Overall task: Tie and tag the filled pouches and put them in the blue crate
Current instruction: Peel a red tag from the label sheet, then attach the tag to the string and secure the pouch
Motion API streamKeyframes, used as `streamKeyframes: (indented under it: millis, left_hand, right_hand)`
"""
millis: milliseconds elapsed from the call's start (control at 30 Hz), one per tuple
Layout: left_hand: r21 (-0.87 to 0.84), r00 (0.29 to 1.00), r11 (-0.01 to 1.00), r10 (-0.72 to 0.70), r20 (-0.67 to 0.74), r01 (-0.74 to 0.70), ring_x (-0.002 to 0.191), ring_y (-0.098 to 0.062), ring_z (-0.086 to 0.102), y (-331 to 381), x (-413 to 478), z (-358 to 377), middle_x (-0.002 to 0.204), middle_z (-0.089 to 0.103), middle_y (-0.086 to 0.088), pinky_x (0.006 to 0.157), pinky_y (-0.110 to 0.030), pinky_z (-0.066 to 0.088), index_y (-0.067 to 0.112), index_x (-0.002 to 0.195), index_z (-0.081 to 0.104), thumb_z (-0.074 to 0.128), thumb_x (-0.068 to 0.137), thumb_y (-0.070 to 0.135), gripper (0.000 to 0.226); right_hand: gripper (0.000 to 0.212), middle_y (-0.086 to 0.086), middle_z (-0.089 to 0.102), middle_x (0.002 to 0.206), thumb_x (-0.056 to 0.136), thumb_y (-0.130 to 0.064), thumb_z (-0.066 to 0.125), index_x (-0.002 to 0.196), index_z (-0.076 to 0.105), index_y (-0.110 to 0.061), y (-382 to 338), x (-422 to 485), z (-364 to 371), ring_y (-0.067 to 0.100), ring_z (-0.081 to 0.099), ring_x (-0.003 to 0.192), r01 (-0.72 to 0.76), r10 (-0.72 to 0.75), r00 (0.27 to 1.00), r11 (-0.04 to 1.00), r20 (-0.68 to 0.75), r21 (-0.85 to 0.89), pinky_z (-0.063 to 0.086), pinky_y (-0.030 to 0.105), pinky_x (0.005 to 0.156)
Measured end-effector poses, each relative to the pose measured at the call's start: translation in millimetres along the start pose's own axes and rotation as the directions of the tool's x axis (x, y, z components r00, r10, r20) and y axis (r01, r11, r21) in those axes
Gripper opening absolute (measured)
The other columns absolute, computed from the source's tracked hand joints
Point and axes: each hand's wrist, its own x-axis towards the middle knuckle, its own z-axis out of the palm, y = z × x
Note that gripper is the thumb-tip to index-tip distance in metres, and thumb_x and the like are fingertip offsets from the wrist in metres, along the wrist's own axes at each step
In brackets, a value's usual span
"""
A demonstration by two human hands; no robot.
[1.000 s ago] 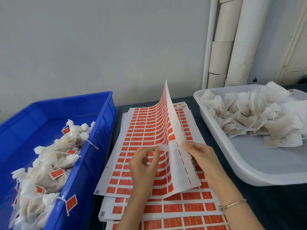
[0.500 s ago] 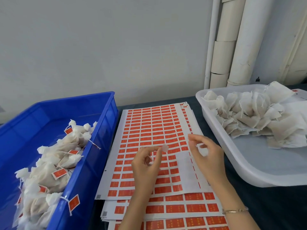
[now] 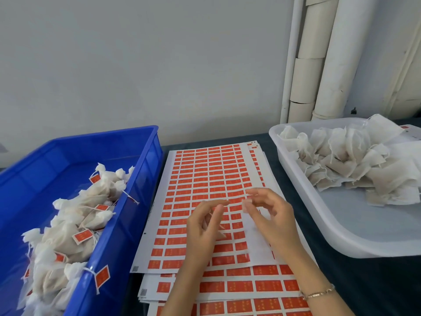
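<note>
Now that the top sheet (image 3: pixel 205 169), which stood curled up off the stack (image 3: pixel 239 286) 1 second ago, lies flat on it again, peeling is over and I have a tag (image 3: pixel 246 205) loose. Half a second ago that small pale piece sat at the fingertips of my left hand (image 3: pixel 202 226); it now shows at the thumb tip of my right hand (image 3: pixel 273 215), which pinches it while the other fingers spread. My left hand hovers just beside, thumb and forefinger close together; through the blur I cannot tell whether they grip anything.

Both hands hang over the sheet, between the 2 bins. No pouch is in hand yet: the untied pouches (image 3: pixel 346 165) are heaped in the white tray (image 3: pixel 364 229) on my right, and the tagged ones (image 3: pixel 91 201) lie in the blue crate (image 3: pixel 145 156) on my left. I judge the next step is to fetch 1 pouch from the tray.
</note>
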Motion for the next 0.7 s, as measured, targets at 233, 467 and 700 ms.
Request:
streamKeyframes:
  millis: [233, 467, 700]
  left_hand:
    - [-0.041, 0.999, 0.999, 0.011, 0.042, -0.009, 0.087, -0.005, 0.064, 0.6, 1.5, -0.8, 0.098, 0.069, 0.013, 0.067, -0.014, 0.050, 0.020, 0.102, 0.068, 0.031, 0.096, 0.029, 0.038]
    - [-0.062, 0.998, 0.998, 0.025, 0.057, -0.022, 0.096, -0.014, 0.066, -1.1, 1.9, 2.1, 0.100, 0.069, 0.009, 0.068, -0.015, 0.053, 0.018, 0.100, 0.069, 0.040, 0.094, 0.030, 0.032]
    - [-0.006, 0.998, 1.000, 0.025, 0.059, -0.024, 0.082, -0.013, 0.063, -5.4, 0.3, 3.0, 0.087, 0.062, 0.013, 0.068, -0.019, 0.054, 0.023, 0.095, 0.059, 0.052, 0.089, 0.030, 0.012]
  right_hand:
    - [0.030, -0.021, 0.069, 0.099, 0.085, -0.055, 0.052, 0.092, 0.071, -0.032, -7.1, -5.5, 8.7, -0.001, 0.060, 0.105, -0.104, 0.074, 0.889, 0.994, 0.452, 0.042, 0.045, 0.016, 0.094]
    - [0.047, -0.029, 0.069, 0.093, 0.081, -0.068, 0.041, 0.080, 0.075, -0.037, -11.6, -8.6, 9.1, -0.016, 0.055, 0.101, -0.213, 0.166, 0.897, 0.974, 0.409, 0.072, 0.029, 0.008, 0.089]
    - [0.053, -0.017, 0.072, 0.099, 0.087, -0.062, 0.038, 0.082, 0.077, -0.027, -4.8, -1.5, 5.8, -0.007, 0.058, 0.108, -0.334, 0.245, 0.901, 0.918, 0.359, 0.213, 0.023, 0.045, 0.115]
